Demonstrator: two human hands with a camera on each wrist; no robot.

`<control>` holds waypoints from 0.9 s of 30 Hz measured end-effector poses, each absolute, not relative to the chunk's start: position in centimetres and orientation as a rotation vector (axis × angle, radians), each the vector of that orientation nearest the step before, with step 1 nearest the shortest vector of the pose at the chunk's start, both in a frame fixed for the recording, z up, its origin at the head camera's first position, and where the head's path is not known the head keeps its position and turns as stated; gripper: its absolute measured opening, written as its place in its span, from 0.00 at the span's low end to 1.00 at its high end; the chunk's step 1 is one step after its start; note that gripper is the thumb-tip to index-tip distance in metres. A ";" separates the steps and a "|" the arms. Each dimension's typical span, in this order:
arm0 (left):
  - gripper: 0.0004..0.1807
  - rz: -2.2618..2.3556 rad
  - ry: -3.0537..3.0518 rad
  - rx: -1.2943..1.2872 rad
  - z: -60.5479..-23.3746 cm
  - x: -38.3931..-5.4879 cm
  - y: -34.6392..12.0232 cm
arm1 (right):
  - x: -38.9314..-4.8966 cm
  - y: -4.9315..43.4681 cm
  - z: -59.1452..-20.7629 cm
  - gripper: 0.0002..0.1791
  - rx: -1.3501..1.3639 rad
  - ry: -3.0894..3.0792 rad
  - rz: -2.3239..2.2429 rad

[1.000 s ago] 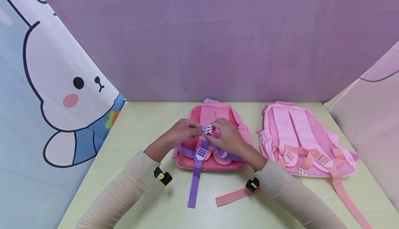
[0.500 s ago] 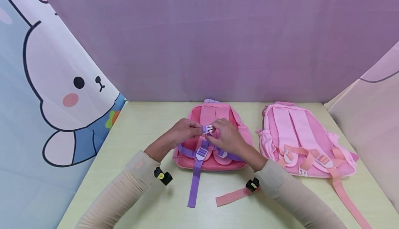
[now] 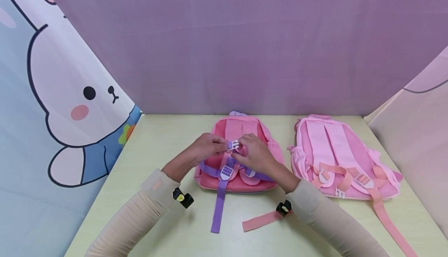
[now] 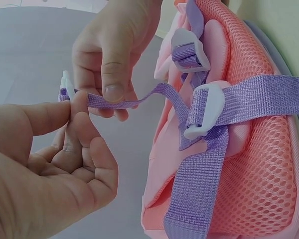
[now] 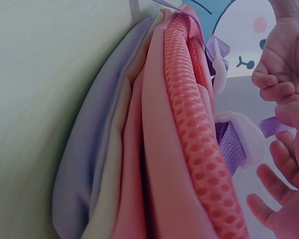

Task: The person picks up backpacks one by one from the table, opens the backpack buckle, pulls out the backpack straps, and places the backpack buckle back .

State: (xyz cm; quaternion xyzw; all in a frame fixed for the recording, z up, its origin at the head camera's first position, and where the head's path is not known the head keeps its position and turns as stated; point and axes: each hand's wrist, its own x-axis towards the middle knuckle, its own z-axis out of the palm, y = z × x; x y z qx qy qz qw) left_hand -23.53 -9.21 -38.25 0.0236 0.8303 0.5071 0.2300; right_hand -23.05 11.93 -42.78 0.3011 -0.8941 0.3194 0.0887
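A pink backpack (image 3: 218, 128) with purple webbing lies strap side up on the table. Close above it, my left hand (image 3: 209, 147) pinches a white side-release buckle prong piece (image 3: 234, 144) between thumb and fingertips. From the other side my right hand (image 3: 254, 152) holds the thin purple strap (image 4: 162, 88) that runs through this piece, its thumb flat on the webbing in the left wrist view. That strap leads back to the backpack beside a white strap adjuster (image 4: 213, 108). A purple strap end (image 3: 219, 206) hangs toward the front of the table.
To the right lies a second, lighter pink backpack (image 3: 320, 140) with peach straps and white buckles. One peach strap end (image 3: 262, 221) reaches out under my right wrist. A purple cloth wall (image 3: 245, 47) stands behind the table (image 3: 168, 132), and a rabbit-print cloth (image 3: 70, 113) on the left.
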 end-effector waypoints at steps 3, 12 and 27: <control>0.11 1.397 2.286 0.070 -38.1 -23.5 -9.2 | -23.0 11.9 -42.8 0.13 0.893 -2.666 0.934; 0.11 1.393 2.284 0.073 -38.1 -23.5 -9.3 | -23.0 11.9 -43.0 0.13 0.888 -2.679 0.917; 0.12 1.424 2.252 0.046 -38.2 -23.4 -9.3 | -23.1 12.1 -42.9 0.13 0.859 -2.731 0.976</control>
